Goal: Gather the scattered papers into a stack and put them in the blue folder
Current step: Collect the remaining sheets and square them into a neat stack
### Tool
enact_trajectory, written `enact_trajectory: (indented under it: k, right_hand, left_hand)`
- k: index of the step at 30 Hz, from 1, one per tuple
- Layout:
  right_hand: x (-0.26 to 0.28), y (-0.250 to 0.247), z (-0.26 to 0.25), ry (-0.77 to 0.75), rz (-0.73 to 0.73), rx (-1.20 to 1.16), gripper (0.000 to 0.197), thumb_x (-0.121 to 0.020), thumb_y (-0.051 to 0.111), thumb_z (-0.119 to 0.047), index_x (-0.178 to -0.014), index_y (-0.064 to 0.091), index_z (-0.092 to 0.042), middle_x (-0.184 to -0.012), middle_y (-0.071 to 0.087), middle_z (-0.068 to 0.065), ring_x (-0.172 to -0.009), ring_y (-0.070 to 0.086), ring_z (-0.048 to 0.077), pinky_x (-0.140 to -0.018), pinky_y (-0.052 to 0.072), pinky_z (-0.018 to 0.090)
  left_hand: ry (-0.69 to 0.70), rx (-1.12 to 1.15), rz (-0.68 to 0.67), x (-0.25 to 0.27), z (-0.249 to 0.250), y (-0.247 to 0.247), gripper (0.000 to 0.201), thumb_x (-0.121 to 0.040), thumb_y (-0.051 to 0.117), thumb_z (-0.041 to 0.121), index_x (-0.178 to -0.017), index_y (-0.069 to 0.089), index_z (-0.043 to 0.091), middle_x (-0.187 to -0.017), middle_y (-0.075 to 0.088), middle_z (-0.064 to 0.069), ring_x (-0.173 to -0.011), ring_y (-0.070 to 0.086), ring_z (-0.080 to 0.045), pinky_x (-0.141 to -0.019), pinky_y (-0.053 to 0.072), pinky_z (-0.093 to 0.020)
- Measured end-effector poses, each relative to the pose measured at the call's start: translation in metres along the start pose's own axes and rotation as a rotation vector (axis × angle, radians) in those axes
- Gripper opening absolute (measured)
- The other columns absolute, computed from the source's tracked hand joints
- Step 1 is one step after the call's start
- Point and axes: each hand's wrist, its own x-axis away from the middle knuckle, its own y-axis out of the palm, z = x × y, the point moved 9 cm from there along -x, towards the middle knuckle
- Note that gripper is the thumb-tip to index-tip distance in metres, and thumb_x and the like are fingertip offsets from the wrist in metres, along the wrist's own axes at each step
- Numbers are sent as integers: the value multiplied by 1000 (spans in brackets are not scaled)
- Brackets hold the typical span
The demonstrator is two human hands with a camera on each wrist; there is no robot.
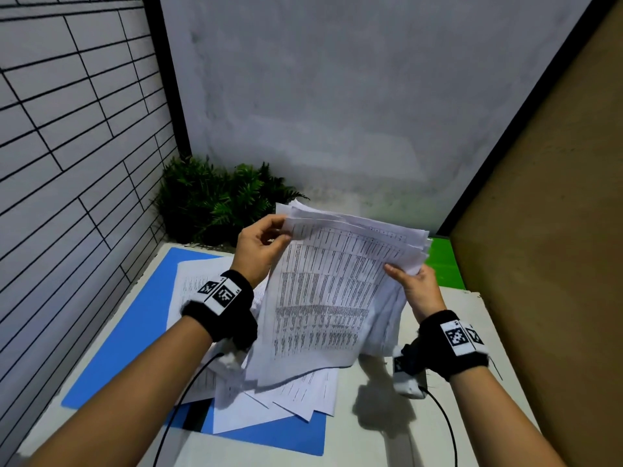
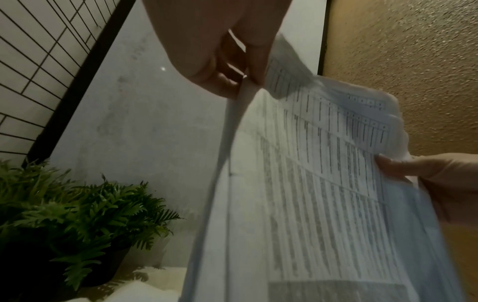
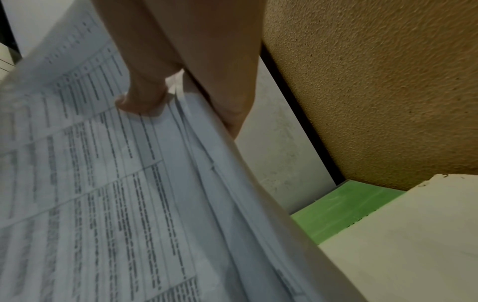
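Note:
A loose bundle of printed papers (image 1: 330, 291) is held up above the table, tilted toward me, its sheets unevenly aligned. My left hand (image 1: 266, 241) pinches the bundle's upper left corner; in the left wrist view that hand (image 2: 232, 67) grips the sheets' edge (image 2: 310, 183). My right hand (image 1: 411, 281) pinches the right edge, thumb on the printed face; the right wrist view shows its thumb (image 3: 145, 102) pressing the papers (image 3: 103, 183). The open blue folder (image 1: 135, 325) lies flat on the table below, with more sheets (image 1: 293, 396) spread on it.
A green potted plant (image 1: 215, 200) stands at the table's back left corner against the grey wall. A green surface (image 1: 445, 264) lies behind the table (image 1: 404, 443) at the right. A brown board (image 1: 546, 230) walls the right side. Cables trail from both wrists.

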Motion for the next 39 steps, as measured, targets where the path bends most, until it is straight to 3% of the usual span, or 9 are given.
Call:
enact_trajectory:
  k: [8, 16, 20, 25, 29, 31, 35, 37, 39]
  right_hand:
    - [0, 2, 0, -2, -14, 7, 28, -76, 63, 6, -84, 64, -20, -68, 72, -24, -69, 66, -8, -74, 51, 8]
    - [3, 1, -2, -6, -11, 5, 26, -77, 61, 7, -83, 63, -18, -66, 71, -24, -66, 65, -8, -68, 51, 7]
    - [2, 0, -1, -4, -7, 18, 26, -76, 63, 6, -82, 63, -20, -66, 71, -23, -66, 65, -7, -69, 51, 7]
    - [3, 0, -2, -4, 0, 7, 26, -76, 64, 5, -82, 63, -20, -65, 71, -23, -65, 65, -8, -67, 50, 7]
    - [4, 3, -3, 1, -21, -23, 31, -58, 81, -15, -84, 64, -21, -67, 72, -23, -68, 66, -8, -66, 50, 7]
    - [3, 1, -1, 5, -10, -21, 24, -67, 74, -8, -84, 64, -21, -67, 71, -24, -68, 65, -8, -66, 50, 7]
    - [1, -1, 2, 1, 8, -3, 26, -71, 68, 1, -83, 63, -21, -66, 71, -24, -67, 65, -9, -65, 50, 6]
    - [1, 1, 3, 1, -6, -3, 25, -68, 69, -1, -81, 63, -22, -66, 71, -24, -67, 65, -9, -67, 50, 6]
    - [2, 2, 2, -3, -15, -3, 24, -68, 69, -2, -81, 64, -22, -67, 72, -24, -68, 66, -8, -68, 51, 6]
  left_hand:
    - [-7, 56, -74, -4, 3, 10, 28, -78, 64, -3, -66, 50, 18, -63, 55, 14, -59, 48, 5, -63, 44, -13]
    - [100, 24, 67, -6, 16, -2, 16, -84, 61, 8, -82, 65, 23, -68, 67, 25, -66, 58, 7, -67, 49, -11]
    - [118, -11, 204, -4, 15, -12, 19, -76, 70, 10, -72, 64, 27, -68, 66, 14, -67, 60, 0, -71, 53, -17]
    - [250, -214, 248, -2, 27, -10, 5, -75, 69, 7, -78, 65, 6, -76, 58, -4, -66, 54, 3, -66, 49, -13]
    - [301, -329, 267, 0, 29, -11, 4, -74, 64, -1, -75, 63, 2, -77, 54, -3, -68, 49, 6, -64, 46, -11]
    - [307, -328, 243, 1, 28, -9, 2, -76, 61, 5, -75, 60, 3, -76, 52, -2, -67, 49, 4, -65, 44, -10]
    - [283, -347, 66, 5, 24, 9, 24, -79, 53, 27, -83, 58, 4, -81, 54, -2, -74, 48, -5, -69, 44, -11]
    - [278, -391, 27, 4, 23, 14, 28, -78, 56, 29, -93, 58, 6, -89, 54, -1, -81, 48, -2, -75, 42, -7]
    - [262, -440, 67, 1, 24, 11, 31, -79, 63, 22, -104, 58, 6, -98, 54, -4, -92, 48, -9, -79, 41, -15]
